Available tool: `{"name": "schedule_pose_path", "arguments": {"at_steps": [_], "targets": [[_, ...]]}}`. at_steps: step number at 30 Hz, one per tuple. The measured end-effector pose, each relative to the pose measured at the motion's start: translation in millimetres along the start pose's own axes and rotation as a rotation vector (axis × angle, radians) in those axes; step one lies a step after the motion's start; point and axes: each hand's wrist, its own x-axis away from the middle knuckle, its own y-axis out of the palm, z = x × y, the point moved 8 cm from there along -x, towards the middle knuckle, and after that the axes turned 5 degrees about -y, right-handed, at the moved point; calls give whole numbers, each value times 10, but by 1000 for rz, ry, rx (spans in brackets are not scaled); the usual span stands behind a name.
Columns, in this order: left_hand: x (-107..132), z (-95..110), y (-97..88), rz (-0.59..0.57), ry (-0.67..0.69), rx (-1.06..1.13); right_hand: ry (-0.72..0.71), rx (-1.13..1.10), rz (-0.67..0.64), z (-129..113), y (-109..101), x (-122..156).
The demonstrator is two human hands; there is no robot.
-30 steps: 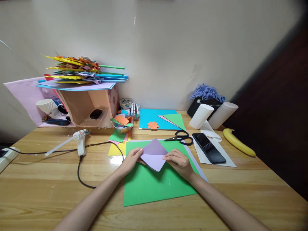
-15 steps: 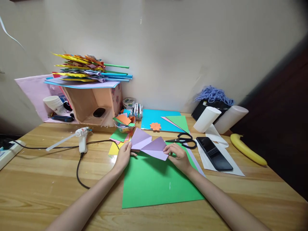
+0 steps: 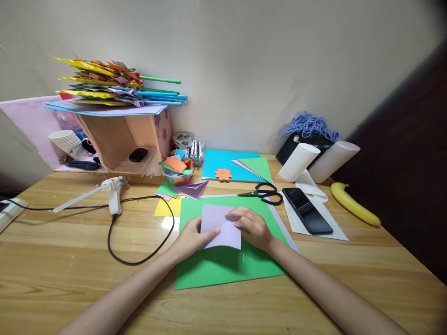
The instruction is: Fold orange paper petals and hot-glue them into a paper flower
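Observation:
A lilac paper square (image 3: 220,229) lies on a green sheet (image 3: 223,265) in front of me. My left hand (image 3: 190,239) grips its left edge, thumb on top. My right hand (image 3: 252,228) holds the upper right edge with curled fingers. A second lilac piece (image 3: 193,189), folded into a triangle, rests beyond the green sheet beside a small bowl of paper scraps (image 3: 176,170); neither hand touches it.
Black scissors (image 3: 263,193) and a phone (image 3: 306,210) lie to the right, with a banana (image 3: 354,204) and white rolls (image 3: 298,162) beyond. A glue gun (image 3: 111,194) with a looping cable (image 3: 139,256) stands left. A cardboard box (image 3: 129,144) topped with coloured paper sits against the wall.
The folded lilac triangle left my hands and now lies by the scrap bowl. My hands came down onto the green sheet with a flat lilac square between them.

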Motion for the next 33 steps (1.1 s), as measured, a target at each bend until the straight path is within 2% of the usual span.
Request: {"name": "schedule_pose_path", "arguments": {"at_steps": [1, 3, 8, 12, 15, 19, 23, 27, 33], "targets": [[-9, -51, 39, -41, -52, 43, -15, -21, -7, -31, 10, -3], [-19, -112, 48, -47, -125, 83, -36, -40, -39, -79, 46, -10], [-27, -86, -39, 47, -125, 194, -34, -3, -160, -108, 162, -20], [-54, -151, -70, 65, -157, 324, 56, -61, -152, -64, 148, -31], [-90, -173, -67, 17, -141, 421, 193, -125, -106, 13, 107, -33], [-111, -138, -31, -86, -128, 487, 474, -224, -78, 231, 124, 45], [-107, -106, 45, -201, -129, 465, 658, -459, -62, 392, 234, 152], [-105, -109, 69, -221, -128, 452, 845, -634, -74, 454, 363, 265], [-63, -2, 42, -194, -99, 561, 957, -603, -34, 460, 364, 329]]}}
